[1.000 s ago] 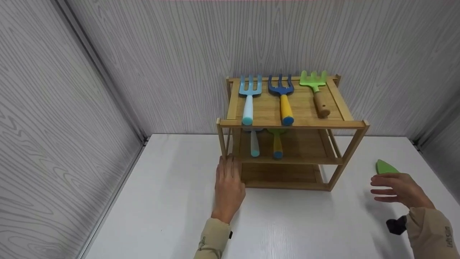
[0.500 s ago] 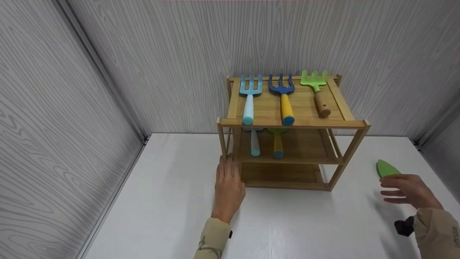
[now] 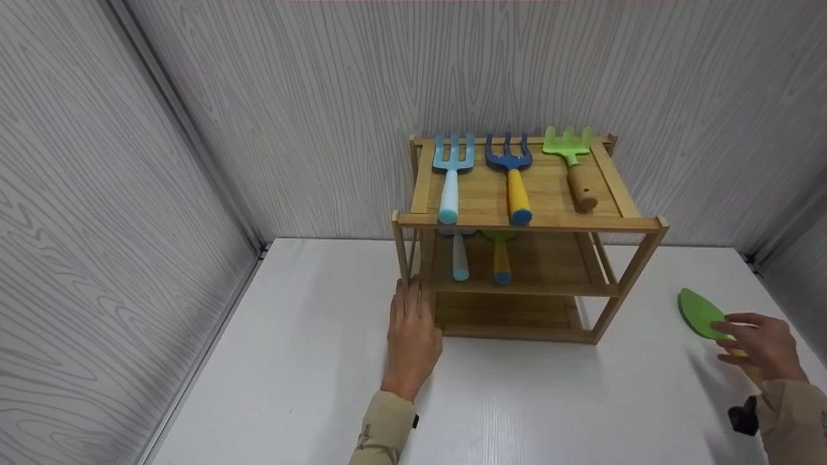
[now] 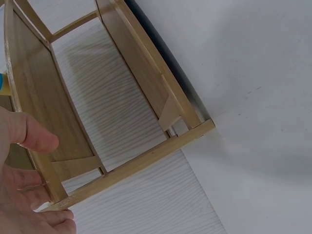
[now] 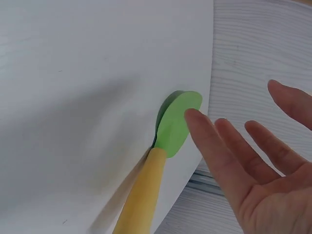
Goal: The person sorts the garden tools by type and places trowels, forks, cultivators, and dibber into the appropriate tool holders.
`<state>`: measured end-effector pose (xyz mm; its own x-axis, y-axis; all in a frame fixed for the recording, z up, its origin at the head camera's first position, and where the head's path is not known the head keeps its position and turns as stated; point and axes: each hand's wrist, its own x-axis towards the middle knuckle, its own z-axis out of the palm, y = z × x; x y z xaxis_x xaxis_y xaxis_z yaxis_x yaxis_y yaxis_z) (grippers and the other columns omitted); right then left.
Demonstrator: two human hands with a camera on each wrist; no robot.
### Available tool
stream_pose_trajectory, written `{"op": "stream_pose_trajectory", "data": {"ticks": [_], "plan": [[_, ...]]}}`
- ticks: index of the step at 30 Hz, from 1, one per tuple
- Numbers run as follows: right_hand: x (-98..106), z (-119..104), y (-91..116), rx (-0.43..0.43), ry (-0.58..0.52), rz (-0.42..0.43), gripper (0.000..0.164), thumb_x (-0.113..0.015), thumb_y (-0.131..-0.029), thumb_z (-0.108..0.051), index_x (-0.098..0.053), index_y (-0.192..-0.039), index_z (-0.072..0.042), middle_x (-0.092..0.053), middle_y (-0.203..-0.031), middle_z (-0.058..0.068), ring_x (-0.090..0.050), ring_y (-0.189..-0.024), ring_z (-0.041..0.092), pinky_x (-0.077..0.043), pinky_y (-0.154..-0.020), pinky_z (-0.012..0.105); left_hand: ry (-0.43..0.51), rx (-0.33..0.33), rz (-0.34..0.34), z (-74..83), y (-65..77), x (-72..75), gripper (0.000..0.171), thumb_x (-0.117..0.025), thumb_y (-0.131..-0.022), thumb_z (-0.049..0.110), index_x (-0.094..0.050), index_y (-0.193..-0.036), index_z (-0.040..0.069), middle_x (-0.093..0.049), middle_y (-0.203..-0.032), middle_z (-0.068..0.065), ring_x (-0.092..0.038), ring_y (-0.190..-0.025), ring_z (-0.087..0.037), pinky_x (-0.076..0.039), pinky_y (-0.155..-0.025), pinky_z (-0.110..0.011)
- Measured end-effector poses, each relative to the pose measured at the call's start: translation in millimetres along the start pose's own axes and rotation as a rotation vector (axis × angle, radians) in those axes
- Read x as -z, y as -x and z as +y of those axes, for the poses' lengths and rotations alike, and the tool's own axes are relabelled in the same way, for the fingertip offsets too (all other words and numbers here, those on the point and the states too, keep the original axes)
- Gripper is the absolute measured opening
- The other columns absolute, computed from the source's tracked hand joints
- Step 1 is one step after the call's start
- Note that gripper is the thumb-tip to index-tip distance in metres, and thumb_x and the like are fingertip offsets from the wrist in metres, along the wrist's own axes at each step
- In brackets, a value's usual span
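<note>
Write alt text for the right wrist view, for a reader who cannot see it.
An open right hand, fingers straight, hovers just above a green trowel with a yellow handle that lies on a white table near its edge. The hand does not grip the trowel; a grey wood-grain wall shows beyond the table edge.

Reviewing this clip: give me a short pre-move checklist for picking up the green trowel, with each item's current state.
1. Right hand open, fingers straight: ok.
2. Right hand has hold of the green trowel: not ok; it hovers above it, nothing gripped.
3. Trowel's yellow handle exposed on the white table: ok.
4. Left hand rests against the wooden rack at its front left post: ok.
5. Free slot on the middle shelf, right of the two tools there: ok.
6. Lowest shelf's contents: cannot tell, partly hidden.
</note>
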<state>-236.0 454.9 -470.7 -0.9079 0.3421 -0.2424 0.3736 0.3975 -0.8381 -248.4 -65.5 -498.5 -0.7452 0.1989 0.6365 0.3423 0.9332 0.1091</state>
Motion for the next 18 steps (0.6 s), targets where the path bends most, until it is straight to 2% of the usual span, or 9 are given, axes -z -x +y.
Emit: {"op": "stream_pose_trajectory", "data": {"ticks": [2,3,4,6,9,11,13,15,18], "plan": [[-2,3,1,0.01,0.035,0.065,0.066,-0.062,-0.098,-0.017,-0.033,-0.142,0.023,-0.058,-0.112,0.038,-0.062,-0.065,-0.001,-0.061,-0.067,0.033,0.004,0.004,-0.007,0.5,0.1,1.1,0.068,-0.074,-0.085,0.006,-0.044,-0.144,-0.009,-0.043,-0.148,-0.026,-0.035,-0.142,-0.045,-0.03,-0.117,-0.05],[-2,5,1,0.022,0.062,0.09,0.065,-0.062,-0.098,-0.017,-0.034,-0.142,0.022,-0.051,-0.122,0.043,-0.061,-0.065,0.0,-0.061,-0.065,0.032,0.004,0.007,-0.013,0.6,0.1,1.5,0.068,-0.074,-0.085,0.005,-0.043,-0.144,-0.009,-0.043,-0.148,-0.026,-0.034,-0.142,-0.045,-0.029,-0.117,-0.049],[-3,6,1,0.038,0.1,0.119,0.064,-0.062,-0.098,-0.018,-0.037,-0.141,0.022,-0.046,-0.131,0.046,-0.062,-0.066,0.002,-0.06,-0.063,0.028,0.006,0.01,-0.015,0.5,0.1,1.5,0.068,-0.073,-0.085,0.005,-0.043,-0.145,-0.009,-0.043,-0.148,-0.026,-0.034,-0.143,-0.045,-0.029,-0.117,-0.049],[-4,9,1,0.084,0.193,0.185,0.06,-0.061,-0.098,-0.018,-0.042,-0.138,0.022,-0.046,-0.134,0.045,-0.066,-0.075,0.015,-0.055,-0.061,0.022,0.007,0.011,-0.016,0.2,0.1,1.0,0.067,-0.072,-0.086,0.004,-0.043,-0.144,-0.009,-0.043,-0.148,-0.026,-0.034,-0.143,-0.045,-0.029,-0.117,-0.049],[-5,14,2,0.164,0.321,0.288,0.051,-0.059,-0.098,-0.017,-0.049,-0.131,0.021,-0.052,-0.129,0.042,-0.064,-0.096,0.044,-0.05,-0.069,0.032,0.018,0.003,-0.003,-0.1,-0.1,-0.1,0.064,-0.07,-0.086,0.002,-0.044,-0.143,-0.009,-0.043,-0.147,-0.026,-0.034,-0.142,-0.046,-0.029,-0.117,-0.049],[-6,18,2,0.178,0.37,0.337,0.048,-0.058,-0.097,-0.014,-0.05,-0.129,0.021,-0.053,-0.129,0.042,-0.055,-0.11,0.055,-0.049,-0.077,0.044,0.025,-0.004,0.01,-0.1,-0.2,-0.6,0.063,-0.069,-0.085,0.001,-0.045,-0.143,-0.009,-0.043,-0.147,-0.026,-0.035,-0.141,-0.046,-0.03,-0.117,-0.05],[-6,22,1,0.165,0.395,0.358,0.047,-0.057,-0.097,-0.011,-0.049,-0.129,0.022,-0.051,-0.131,0.042,-0.052,-0.115,0.057,-0.046,-0.088,0.059,0.032,-0.009,0.02,0.1,-0.4,-0.9,0.062,-0.067,-0.085,-0.001,-0.045,-0.142,-0.009,-0.043,-0.146,-0.026,-0.035,-0.141,-0.047,-0.03,-0.117,-0.05],[-5,27,0,0.125,0.421,0.351,0.048,-0.057,-0.096,-0.01,-0.047,-0.13,0.023,-0.047,-0.133,0.043,-0.048,-0.118,0.058,-0.042,-0.095,0.064,0.029,-0.009,0.024,0.2,-0.3,-1.1,0.062,-0.067,-0.085,-0.001,-0.045,-0.142,-0.009,-0.043,-0.146,-0.026,-0.035,-0.141,-0.046,-0.03,-0.116,-0.05],[-4,36,1,0.088,0.482,0.316,0.05,-0.058,-0.094,-0.011,-0.045,-0.129,0.024,-0.044,-0.133,0.045,-0.046,-0.118,0.06,-0.042,-0.095,0.065,0.021,-0.004,0.013,0.1,0.2,-1.6,0.062,-0.067,-0.086,0.0,-0.045,-0.143,-0.009,-0.043,-0.147,-0.026,-0.035,-0.141,-0.046,-0.03,-0.117,-0.05]]}}
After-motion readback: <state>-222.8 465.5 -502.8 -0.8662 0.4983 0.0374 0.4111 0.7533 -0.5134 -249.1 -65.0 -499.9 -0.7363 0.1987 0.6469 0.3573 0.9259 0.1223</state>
